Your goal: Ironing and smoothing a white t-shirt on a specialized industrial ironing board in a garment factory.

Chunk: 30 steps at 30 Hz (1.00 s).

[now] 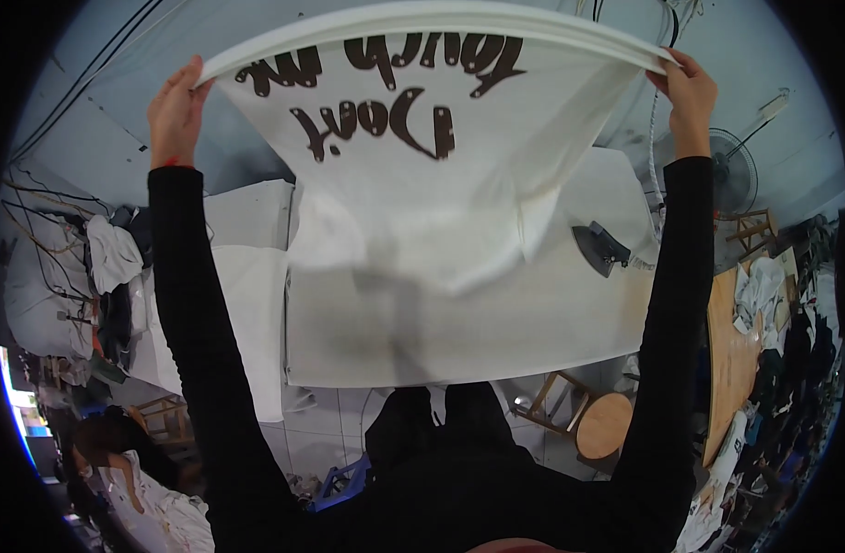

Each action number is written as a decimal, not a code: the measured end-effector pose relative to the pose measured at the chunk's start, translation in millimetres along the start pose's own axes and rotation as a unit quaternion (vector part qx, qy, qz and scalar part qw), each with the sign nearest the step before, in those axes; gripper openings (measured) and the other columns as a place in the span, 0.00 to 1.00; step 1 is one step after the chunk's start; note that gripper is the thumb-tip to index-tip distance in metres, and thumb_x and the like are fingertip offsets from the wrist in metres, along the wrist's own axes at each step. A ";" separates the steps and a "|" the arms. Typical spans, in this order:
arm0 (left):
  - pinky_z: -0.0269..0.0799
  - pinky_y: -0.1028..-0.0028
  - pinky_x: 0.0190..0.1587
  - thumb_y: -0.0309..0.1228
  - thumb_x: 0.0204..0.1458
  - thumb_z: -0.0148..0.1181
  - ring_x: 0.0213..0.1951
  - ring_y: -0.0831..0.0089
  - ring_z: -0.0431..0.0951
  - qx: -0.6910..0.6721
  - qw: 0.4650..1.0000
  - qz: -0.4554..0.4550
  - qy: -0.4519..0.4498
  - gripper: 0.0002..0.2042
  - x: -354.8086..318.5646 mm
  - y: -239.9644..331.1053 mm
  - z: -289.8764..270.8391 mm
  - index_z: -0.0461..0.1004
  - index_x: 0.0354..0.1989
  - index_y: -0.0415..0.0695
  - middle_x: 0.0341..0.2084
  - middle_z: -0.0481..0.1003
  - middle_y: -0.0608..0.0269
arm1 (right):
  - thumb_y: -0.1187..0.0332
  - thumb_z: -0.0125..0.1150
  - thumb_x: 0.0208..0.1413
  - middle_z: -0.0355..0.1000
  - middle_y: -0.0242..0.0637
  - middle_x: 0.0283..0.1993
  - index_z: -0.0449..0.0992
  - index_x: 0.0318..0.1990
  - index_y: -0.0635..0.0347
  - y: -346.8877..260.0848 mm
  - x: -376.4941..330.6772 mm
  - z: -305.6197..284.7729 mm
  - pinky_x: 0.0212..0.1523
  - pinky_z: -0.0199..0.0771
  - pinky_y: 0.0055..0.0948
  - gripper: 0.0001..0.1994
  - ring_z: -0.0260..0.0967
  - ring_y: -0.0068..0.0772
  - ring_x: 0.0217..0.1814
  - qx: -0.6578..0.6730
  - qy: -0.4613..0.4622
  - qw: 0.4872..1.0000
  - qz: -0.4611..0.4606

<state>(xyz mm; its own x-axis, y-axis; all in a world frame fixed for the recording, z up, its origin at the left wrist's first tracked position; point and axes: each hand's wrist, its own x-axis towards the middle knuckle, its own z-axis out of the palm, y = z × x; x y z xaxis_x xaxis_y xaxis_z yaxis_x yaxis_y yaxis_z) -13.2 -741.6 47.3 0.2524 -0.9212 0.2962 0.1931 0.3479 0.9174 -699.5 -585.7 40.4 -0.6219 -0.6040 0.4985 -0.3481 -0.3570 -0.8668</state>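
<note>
I hold a white T-shirt [422,194] with dark printed lettering stretched out high in front of me, upside down to my view. My left hand [176,111] grips its top edge at the left corner, and my right hand [688,92] grips the top edge at the right corner. Both arms wear black sleeves and reach up and apart. The shirt hangs over a white padded ironing table [542,323], hiding much of its far part. A dark clothes iron [602,247] rests on the table to the right of the shirt.
A stack of white cloth [243,304] lies left of the table. A round wooden stool [604,426] and a wooden table [731,359] stand at the right, a fan [734,170] behind. Another person [118,452] sits low at the left among clothes piles.
</note>
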 end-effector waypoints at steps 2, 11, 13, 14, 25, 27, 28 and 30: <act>0.79 0.68 0.66 0.32 0.65 0.74 0.55 0.69 0.82 0.002 1.000 0.009 -0.016 0.22 -11.5 0.3 -3.8 0.76 0.58 0.26 0.51 0.80 0.54 | 0.77 0.64 0.67 0.82 0.47 0.50 0.84 0.54 0.74 -3.3 -13.0 -11.9 0.51 0.94 0.36 0.12 0.85 0.38 0.48 -0.014 0.000 1.000 0.000; 0.76 0.75 0.51 0.35 0.69 0.70 0.47 0.78 0.80 0.126 0.983 -0.132 0.017 0.16 -192.3 -124.2 -125.2 0.82 0.55 0.35 0.47 0.82 0.64 | 0.77 0.63 0.68 0.81 0.38 0.50 0.81 0.59 0.68 122.4 -215.9 -81.6 0.46 0.92 0.33 0.14 0.83 0.30 0.48 -0.095 -0.027 0.981 0.165; 0.77 0.76 0.46 0.36 0.68 0.71 0.42 0.78 0.80 0.188 0.969 -0.158 0.013 0.14 -251.0 -164.0 -163.4 0.85 0.51 0.36 0.43 0.83 0.66 | 0.76 0.64 0.69 0.80 0.34 0.47 0.82 0.58 0.65 150.1 -288.6 -58.5 0.42 0.91 0.31 0.13 0.81 0.27 0.44 -0.074 -0.012 0.962 0.264; 0.76 0.76 0.45 0.36 0.68 0.71 0.40 0.80 0.79 0.175 0.968 -0.182 0.012 0.13 -280.4 -189.3 -164.4 0.86 0.50 0.37 0.41 0.83 0.67 | 0.76 0.64 0.69 0.80 0.34 0.46 0.82 0.58 0.64 175.7 -319.8 -70.8 0.42 0.91 0.31 0.13 0.81 0.27 0.44 -0.081 -0.002 0.957 0.279; 0.74 0.73 0.38 0.31 0.66 0.70 0.31 0.80 0.77 0.426 0.870 -0.249 -0.024 0.09 -494.5 -347.2 -248.0 0.86 0.46 0.39 0.30 0.82 0.66 | 0.82 0.61 0.60 0.85 0.33 0.35 0.89 0.53 0.60 308.1 -575.8 -163.5 0.34 0.79 0.28 0.17 0.76 0.20 0.31 -0.345 -0.003 0.890 0.298; 0.75 0.71 0.40 0.32 0.69 0.67 0.33 0.77 0.77 0.447 0.876 -0.183 -0.010 0.09 -503.3 -340.5 -253.1 0.85 0.48 0.40 0.33 0.83 0.65 | 0.82 0.60 0.60 0.85 0.34 0.35 0.89 0.53 0.60 303.5 -595.0 -153.4 0.36 0.80 0.28 0.18 0.77 0.20 0.31 -0.352 -0.028 0.885 0.305; 0.75 0.71 0.40 0.32 0.69 0.67 0.33 0.77 0.77 0.446 0.875 -0.188 -0.009 0.09 -505.0 -338.5 -252.9 0.85 0.48 0.40 0.33 0.83 0.65 | 0.81 0.61 0.60 0.86 0.37 0.36 0.89 0.54 0.59 301.6 -597.3 -150.7 0.37 0.81 0.29 0.17 0.79 0.24 0.32 -0.342 -0.031 0.894 0.289; 0.75 0.71 0.41 0.29 0.71 0.64 0.35 0.73 0.79 0.516 0.849 -0.097 -0.058 0.07 -502.8 -330.3 -255.8 0.84 0.49 0.40 0.37 0.83 0.62 | 0.81 0.61 0.60 0.86 0.39 0.39 0.89 0.53 0.59 290.7 -596.6 -142.5 0.38 0.81 0.31 0.18 0.80 0.28 0.33 -0.354 -0.046 0.894 0.272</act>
<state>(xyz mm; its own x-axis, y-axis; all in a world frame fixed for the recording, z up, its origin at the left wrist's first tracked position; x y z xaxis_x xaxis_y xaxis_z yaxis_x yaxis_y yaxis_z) 38.7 -348.7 -472.7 0.2045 -0.9754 0.0824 -0.7279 -0.0952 0.6790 -529.7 -227.6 -510.7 -0.7850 -0.6189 -0.0274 -0.3891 0.5268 -0.7557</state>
